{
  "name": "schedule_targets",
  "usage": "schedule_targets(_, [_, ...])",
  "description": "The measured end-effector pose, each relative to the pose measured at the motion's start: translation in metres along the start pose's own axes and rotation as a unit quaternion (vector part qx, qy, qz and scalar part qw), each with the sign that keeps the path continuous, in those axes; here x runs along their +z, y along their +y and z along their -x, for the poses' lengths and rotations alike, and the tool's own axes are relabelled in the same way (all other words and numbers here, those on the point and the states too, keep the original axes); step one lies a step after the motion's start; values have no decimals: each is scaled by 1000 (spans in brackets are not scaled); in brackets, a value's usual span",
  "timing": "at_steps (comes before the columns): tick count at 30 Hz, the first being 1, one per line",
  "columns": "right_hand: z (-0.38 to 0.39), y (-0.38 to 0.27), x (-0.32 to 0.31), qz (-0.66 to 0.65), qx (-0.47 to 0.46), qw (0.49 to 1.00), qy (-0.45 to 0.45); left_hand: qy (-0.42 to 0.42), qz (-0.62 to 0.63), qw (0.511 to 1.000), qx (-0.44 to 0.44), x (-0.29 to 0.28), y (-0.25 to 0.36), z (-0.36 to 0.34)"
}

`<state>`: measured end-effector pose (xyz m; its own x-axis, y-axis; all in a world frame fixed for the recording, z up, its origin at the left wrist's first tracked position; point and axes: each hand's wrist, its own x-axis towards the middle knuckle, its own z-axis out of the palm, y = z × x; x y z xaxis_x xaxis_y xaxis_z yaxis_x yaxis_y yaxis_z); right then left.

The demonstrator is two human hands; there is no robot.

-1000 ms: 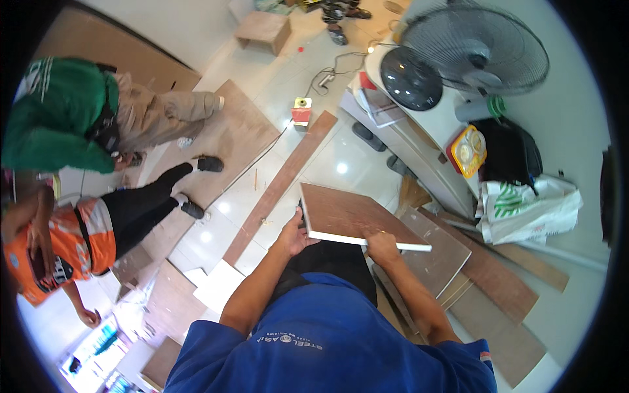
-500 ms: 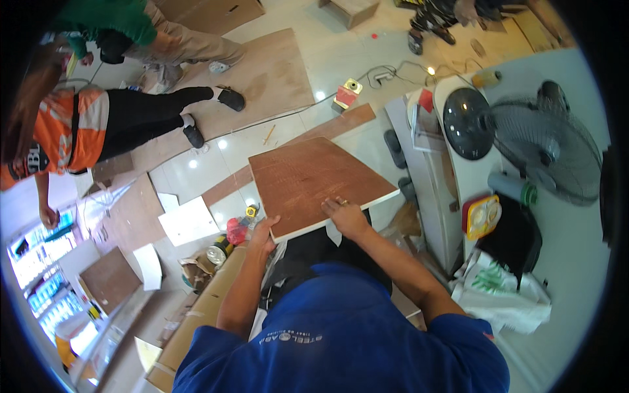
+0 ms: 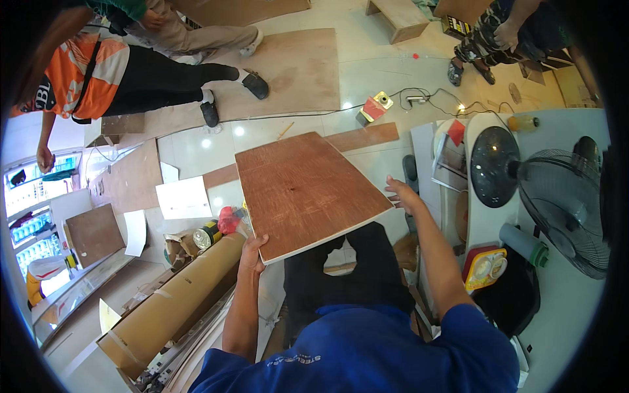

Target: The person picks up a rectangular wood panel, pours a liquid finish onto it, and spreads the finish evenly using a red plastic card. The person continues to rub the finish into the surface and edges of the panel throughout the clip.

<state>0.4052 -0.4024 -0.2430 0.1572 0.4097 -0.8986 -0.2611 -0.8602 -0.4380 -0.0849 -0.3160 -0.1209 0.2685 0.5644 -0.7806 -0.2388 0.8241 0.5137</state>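
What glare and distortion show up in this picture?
Head view: white spots of glare dot the glossy floor; panes at far left look washed out; the brown board shows no strong glare; a dark, curved fisheye border darkens the corners.

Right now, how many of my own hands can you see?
2. Your left hand grips the reddish-brown board at its near left corner; your right hand is at its right corner, contact unclear. Some left fingers are hidden under the board.
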Motion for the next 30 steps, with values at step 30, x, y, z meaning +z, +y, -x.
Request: schedule_targets(30, [-262,-79,89,-72,-162,980,-87,-77,157,975,140,-152,-41,-357])
